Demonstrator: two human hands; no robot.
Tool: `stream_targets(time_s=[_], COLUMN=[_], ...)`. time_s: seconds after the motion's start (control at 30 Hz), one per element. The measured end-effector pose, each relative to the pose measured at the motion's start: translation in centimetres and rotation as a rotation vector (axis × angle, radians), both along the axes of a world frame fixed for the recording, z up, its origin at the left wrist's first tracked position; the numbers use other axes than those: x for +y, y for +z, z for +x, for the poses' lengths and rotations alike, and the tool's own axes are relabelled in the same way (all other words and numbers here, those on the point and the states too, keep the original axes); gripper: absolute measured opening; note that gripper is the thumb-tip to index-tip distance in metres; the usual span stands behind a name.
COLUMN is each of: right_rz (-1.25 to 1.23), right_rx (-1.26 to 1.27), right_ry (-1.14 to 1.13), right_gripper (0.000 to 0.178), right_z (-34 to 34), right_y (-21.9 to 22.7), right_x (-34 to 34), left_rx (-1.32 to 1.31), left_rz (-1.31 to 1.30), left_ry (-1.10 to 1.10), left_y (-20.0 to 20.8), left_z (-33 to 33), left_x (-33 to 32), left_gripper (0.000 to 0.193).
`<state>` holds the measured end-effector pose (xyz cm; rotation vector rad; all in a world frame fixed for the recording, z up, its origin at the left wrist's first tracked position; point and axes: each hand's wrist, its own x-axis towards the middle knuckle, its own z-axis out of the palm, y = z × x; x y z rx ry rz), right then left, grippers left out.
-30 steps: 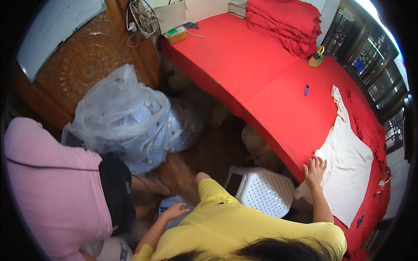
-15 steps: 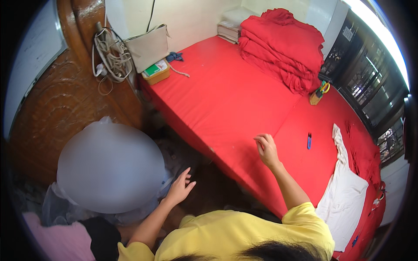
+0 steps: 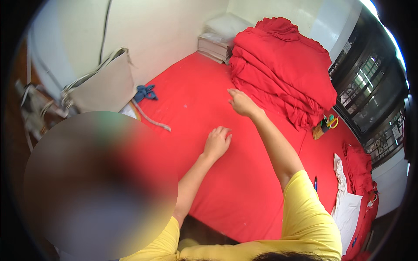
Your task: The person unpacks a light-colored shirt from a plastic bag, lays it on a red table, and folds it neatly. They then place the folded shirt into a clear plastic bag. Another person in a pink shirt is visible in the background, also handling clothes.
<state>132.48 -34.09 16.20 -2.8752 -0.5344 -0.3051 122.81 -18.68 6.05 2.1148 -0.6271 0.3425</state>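
Observation:
Both my bare hands are over the large red-covered table (image 3: 244,187), with nothing seen in either. Toward the middle is my left hand (image 3: 217,142), its fingers loosely bent and the thumb apart. Farther forward and to the right, my right hand (image 3: 241,103) reaches out with fingers slightly curled, left of a tall pile of folded red cloth (image 3: 283,71). I cannot tell whether either hand touches the tablecloth.
A beige bag (image 3: 104,89) and a dark blue cloth (image 3: 146,92) lie at the left back. Stacked books (image 3: 213,48) fill the far corner. On the right are a holder with scissors (image 3: 321,130), a blue pen (image 3: 315,182) and a white garment (image 3: 347,209). A blur covers the lower left.
Both hands have moved forward and left over the table; the left was beyond its near edge before. The view has shifted, bringing the red pile closer.

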Motion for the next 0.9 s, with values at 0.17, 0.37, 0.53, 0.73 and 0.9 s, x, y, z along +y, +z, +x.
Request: stream_targets(time_s=[0.17, 0.37, 0.53, 0.73, 0.9], right_rz=[0.010, -0.036, -0.271, -0.327, -0.335], right_rx=[-0.070, -0.274, -0.523, -0.316, -0.331], right_ry=[-0.058, -0.134, -0.227, -0.388, -0.415], right_gripper=[0.041, 0.033, 0.022, 0.028, 0.029], right_z=[14.9, 28.9, 36.1, 41.0, 42.2], right_y=[0.7, 0.0, 0.0, 1.2, 0.7], right_x=[1.1, 0.5, -2.0, -1.2, -1.7], left_rx=[0.012, 0.037, 0.063, 0.100, 0.140], left_rz=[0.086, 0.083, 0.096, 0.054, 0.011], left_ry=[-0.157, -0.194, -0.189, -0.153, -0.149], left_y=[-2.7, -2.4, -2.2, -2.2, -2.1], left_z=[3.7, 4.0, 4.7, 5.7, 5.6], left_x=[-1.7, -1.4, -1.6, -1.4, -1.2], left_gripper=[0.026, 0.026, 0.024, 0.025, 0.026])
